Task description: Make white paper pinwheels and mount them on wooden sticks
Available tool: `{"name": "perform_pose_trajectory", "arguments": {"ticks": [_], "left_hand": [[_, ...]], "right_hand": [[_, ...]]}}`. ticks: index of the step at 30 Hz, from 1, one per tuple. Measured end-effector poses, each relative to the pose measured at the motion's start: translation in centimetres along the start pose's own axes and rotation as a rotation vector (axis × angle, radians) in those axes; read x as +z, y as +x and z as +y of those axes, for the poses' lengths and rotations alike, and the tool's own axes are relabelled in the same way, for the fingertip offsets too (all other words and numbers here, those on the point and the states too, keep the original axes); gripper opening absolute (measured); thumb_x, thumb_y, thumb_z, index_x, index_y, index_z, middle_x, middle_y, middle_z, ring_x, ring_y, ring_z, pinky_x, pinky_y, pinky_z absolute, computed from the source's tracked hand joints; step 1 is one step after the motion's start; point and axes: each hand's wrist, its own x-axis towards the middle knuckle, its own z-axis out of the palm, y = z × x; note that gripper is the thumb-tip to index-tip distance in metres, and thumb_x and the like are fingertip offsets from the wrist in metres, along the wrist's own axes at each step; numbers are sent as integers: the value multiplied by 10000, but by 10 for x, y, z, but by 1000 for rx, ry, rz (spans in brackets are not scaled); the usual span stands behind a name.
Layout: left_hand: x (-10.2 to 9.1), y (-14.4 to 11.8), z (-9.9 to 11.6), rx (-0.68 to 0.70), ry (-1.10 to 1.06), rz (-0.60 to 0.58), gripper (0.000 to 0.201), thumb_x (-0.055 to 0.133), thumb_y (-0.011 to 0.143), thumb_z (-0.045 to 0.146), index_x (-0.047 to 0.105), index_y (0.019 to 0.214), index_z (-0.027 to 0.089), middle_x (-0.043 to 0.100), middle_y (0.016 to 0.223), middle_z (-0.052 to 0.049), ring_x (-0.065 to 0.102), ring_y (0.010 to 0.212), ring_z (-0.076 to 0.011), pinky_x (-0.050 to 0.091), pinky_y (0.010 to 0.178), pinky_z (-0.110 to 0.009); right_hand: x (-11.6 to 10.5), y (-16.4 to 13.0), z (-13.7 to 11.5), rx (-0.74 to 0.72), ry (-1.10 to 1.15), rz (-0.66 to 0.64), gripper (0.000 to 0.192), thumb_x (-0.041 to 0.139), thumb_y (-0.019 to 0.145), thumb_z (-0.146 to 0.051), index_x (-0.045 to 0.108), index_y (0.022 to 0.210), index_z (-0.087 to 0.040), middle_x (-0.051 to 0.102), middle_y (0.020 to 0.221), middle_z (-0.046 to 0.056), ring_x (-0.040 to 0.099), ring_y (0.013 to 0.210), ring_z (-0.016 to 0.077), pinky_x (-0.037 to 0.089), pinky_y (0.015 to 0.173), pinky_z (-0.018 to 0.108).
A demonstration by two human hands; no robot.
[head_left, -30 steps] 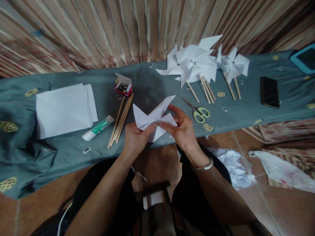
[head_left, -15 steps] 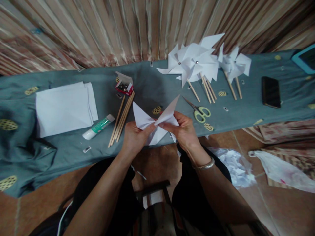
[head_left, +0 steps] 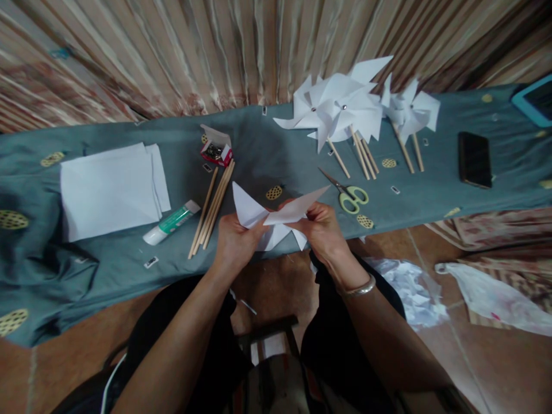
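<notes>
A white paper pinwheel [head_left: 249,208], its points partly folded in, is held between my two hands above the table's front edge. My left hand [head_left: 238,240] is closed on its left side, thumb pressed near the centre. On the other side my right hand [head_left: 324,230] grips the paper, with fingers partly hidden behind a raised flap. Left of my hands lie several wooden sticks [head_left: 214,208], a green and white glue stick [head_left: 171,223] and an open red box of small metal pins [head_left: 216,152]. Scissors [head_left: 350,195] with pale green handles lie right of my right hand.
Finished pinwheels on sticks [head_left: 345,109] lie at the back right. Stacked white paper sheets [head_left: 110,192] are on the left. A black phone [head_left: 474,160] and a blue-edged tablet [head_left: 535,102] sit far right. Plastic bags [head_left: 409,293] with paper scraps rest on the floor.
The raised right flap of the paper has tipped down and to the right over my right fingers. My left hand stays nearly in place.
</notes>
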Motion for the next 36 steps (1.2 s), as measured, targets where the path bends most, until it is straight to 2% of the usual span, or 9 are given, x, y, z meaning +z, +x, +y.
{"name": "perform_pose_trajectory", "arguments": {"ticks": [7,13,22,28,36], "left_hand": [[1,0,5,-31,14,21,198,747,609,297,776,710,130,767,716,-58,724,713,-233,559,613,-271],[1,1,1,1,21,33,188,741,612,293,781,711,138,761,690,-36,712,669,-219,540,569,-259],[3,1,4,8,26,37,183,742,642,300,783,735,147,767,714,-36,714,674,-210,543,584,-260],[3,1,0,22,32,72,175,738,641,289,777,735,146,755,675,-32,681,600,-179,506,520,-234],[3,2,-1,57,46,57,196,776,655,318,763,726,135,753,682,-43,697,628,-189,520,539,-236]], "right_hand": [[1,1,0,-4,8,-4,106,775,545,-183,749,636,-230,699,627,-39,596,607,137,502,659,288],[3,1,1,-13,-17,-7,132,724,546,-134,741,649,-215,683,629,-50,566,586,108,456,596,236],[2,2,4,-64,-32,-7,140,712,580,-117,735,665,-226,685,644,-53,597,625,118,473,630,246],[2,3,6,-16,-26,-33,103,756,610,-225,712,702,-216,674,638,-47,573,574,112,465,575,253],[2,3,4,-20,-34,-24,101,743,588,-184,717,682,-209,681,661,-41,563,611,114,456,615,251]]}}
